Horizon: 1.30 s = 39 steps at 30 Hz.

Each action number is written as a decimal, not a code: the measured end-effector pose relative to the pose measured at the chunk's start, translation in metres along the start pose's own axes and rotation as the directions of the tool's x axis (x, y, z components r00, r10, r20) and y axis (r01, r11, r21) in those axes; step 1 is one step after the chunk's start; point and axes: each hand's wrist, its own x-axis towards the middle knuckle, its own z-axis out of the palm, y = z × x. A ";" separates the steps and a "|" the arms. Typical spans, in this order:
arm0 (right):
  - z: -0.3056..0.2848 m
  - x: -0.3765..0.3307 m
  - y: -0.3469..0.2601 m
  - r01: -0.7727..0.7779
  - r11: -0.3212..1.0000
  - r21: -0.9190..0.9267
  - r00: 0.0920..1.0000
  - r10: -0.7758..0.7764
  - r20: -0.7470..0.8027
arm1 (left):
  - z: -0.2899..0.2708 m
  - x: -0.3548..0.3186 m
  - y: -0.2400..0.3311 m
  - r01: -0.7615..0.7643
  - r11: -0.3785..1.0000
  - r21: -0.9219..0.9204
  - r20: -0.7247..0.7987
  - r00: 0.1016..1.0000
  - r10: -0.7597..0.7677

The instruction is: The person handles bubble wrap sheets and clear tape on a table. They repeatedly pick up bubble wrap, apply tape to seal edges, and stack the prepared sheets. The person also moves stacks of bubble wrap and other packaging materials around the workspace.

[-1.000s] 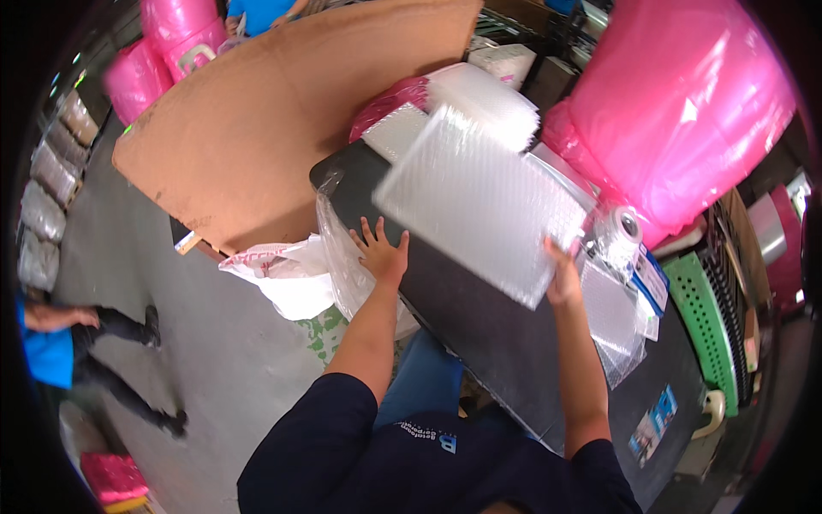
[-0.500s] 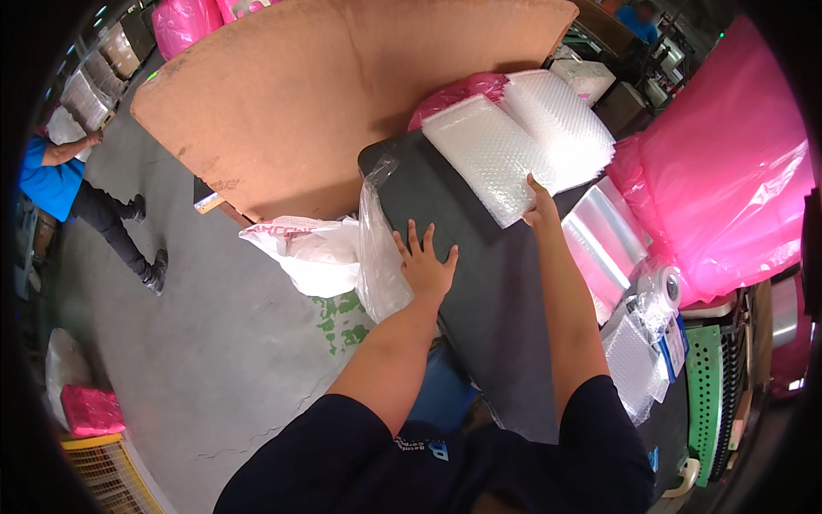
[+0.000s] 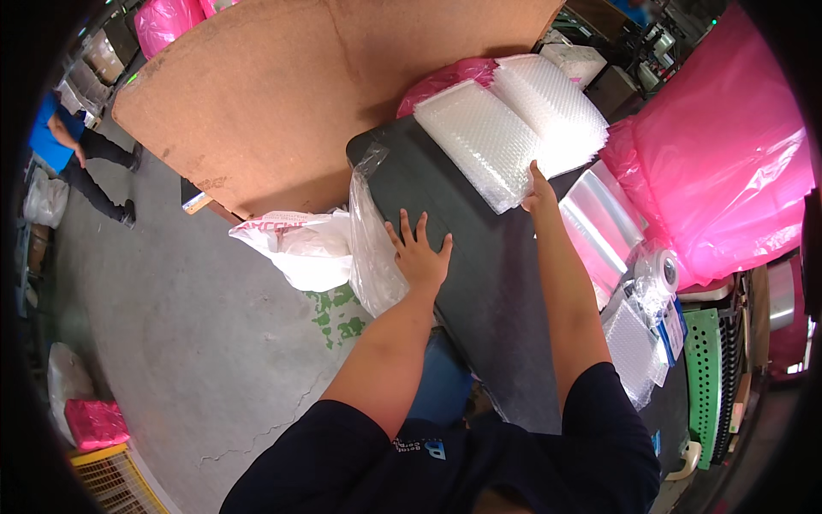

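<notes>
Right hand (image 3: 538,190) touches white bubble-wrap stack (image 3: 479,141); left hand (image 3: 419,255) flat on dark table (image 3: 488,283).

Big brown board (image 3: 291,94) leaning across 11 to 12 o'clock. White printed sack (image 3: 295,248) on the grey concrete floor (image 3: 171,343) near centre-left, clear plastic bag (image 3: 372,248) just beside it. Large pink plastic bag (image 3: 728,163) at 2 to 3 o'clock, green perforated crate (image 3: 706,377) at 4. Small pink bundle (image 3: 94,421) at 8. Person in blue top (image 3: 64,146) at 10.
</notes>
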 end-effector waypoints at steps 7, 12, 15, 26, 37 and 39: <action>-0.022 0.034 -0.004 0.021 0.999 -0.032 1.000 -0.022 -0.015 | -0.001 -0.002 0.004 -0.008 1.000 -0.010 0.030 1.000 0.008; 0.025 -0.025 0.013 0.316 0.807 -0.499 0.766 -0.527 -0.367 | 0.001 -0.001 -0.002 0.004 1.000 -0.008 -0.004 1.000 -0.004; 0.012 -0.017 0.004 0.298 0.885 -0.358 0.867 -0.408 -0.287 | 0.001 -0.001 0.002 -0.004 1.000 -0.014 0.001 1.000 0.004; 0.021 -0.093 -0.036 -0.204 0.862 0.463 0.978 0.155 0.142 | 0.000 -0.001 0.002 -0.010 1.000 -0.015 0.009 1.000 0.010; -0.203 -0.287 -0.015 0.041 0.982 0.186 0.945 -0.098 0.313 | 0.007 -0.002 -0.001 -0.032 0.997 -0.065 -0.030 0.999 0.031; -0.244 -0.333 0.004 0.130 0.988 0.081 0.984 -0.139 0.112 | 0.009 -0.002 -0.005 -0.024 0.999 -0.045 -0.027 0.999 0.023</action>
